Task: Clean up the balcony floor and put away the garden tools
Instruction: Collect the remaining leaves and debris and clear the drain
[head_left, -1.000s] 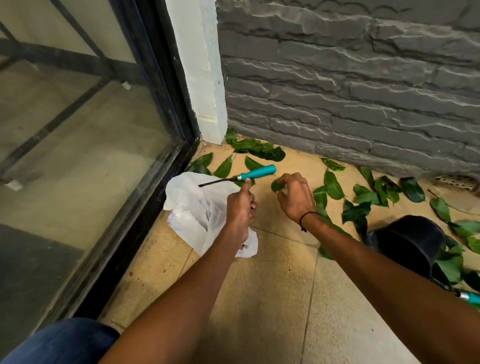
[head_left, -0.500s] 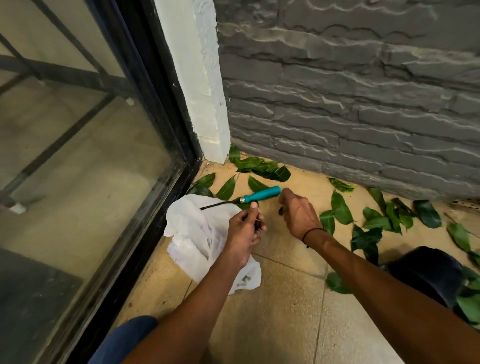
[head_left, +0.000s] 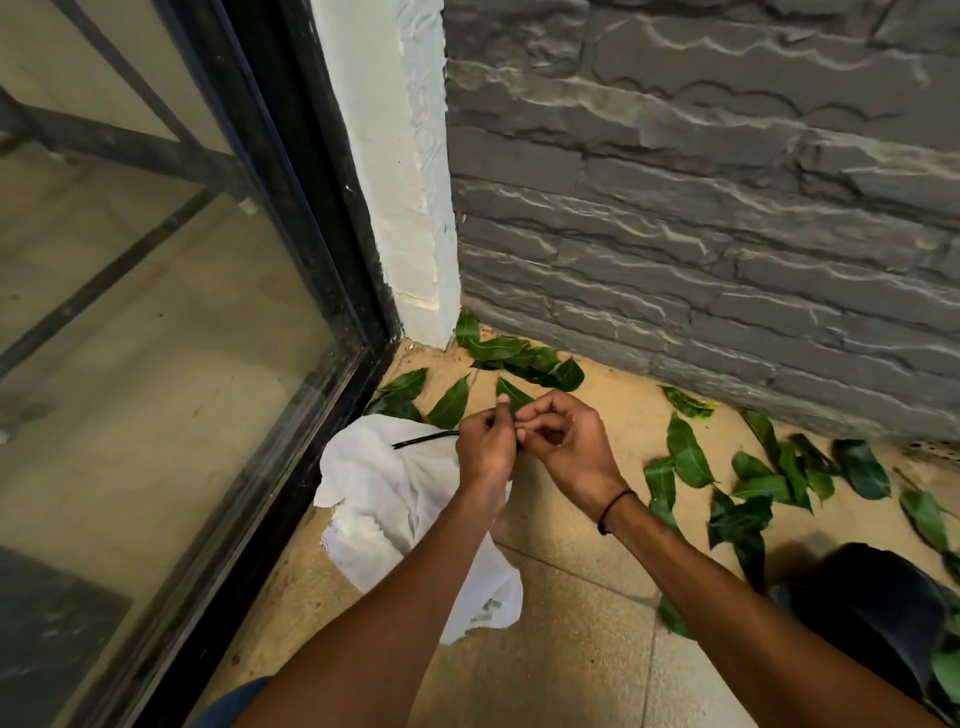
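Both hands meet low over the tiled floor (head_left: 582, 623) in the corner where the glass door (head_left: 156, 338) meets the grey stone wall (head_left: 727, 234); the left hand (head_left: 485, 452) has its fingers curled in, thumb raised, and the right hand (head_left: 566, 447) curls its fingers toward it, the tips of both touching; what they pinch between them is hidden, so I cannot tell whether it is a leaf or the tool's handle; a thin dark metal shaft (head_left: 423, 440) pokes out leftward from under the left hand, lying across the top of the white plastic bag (head_left: 395, 499)

The bag is crumpled, thin and limp, slumped on the floor beside the door frame; it will likely collapse unless its mouth is held open by the rim; the tool looks light and rigid, best taken by its handle, away from the narrow shaft

Green leaves (head_left: 685, 452) lie scattered flat on the tiles, some just beyond the hands near the white pillar (head_left: 410, 208), many more to the right along the wall's foot; they look glossy, stiff-ribbed and pointed, weightless, easy to pinch by an edge or gather several at once, though smooth enough to slide off one another; a dark rounded pot (head_left: 872, 613) sits at lower right, leaves around it; the tiles are sandy, matt and speckled, the wall rough and ridged
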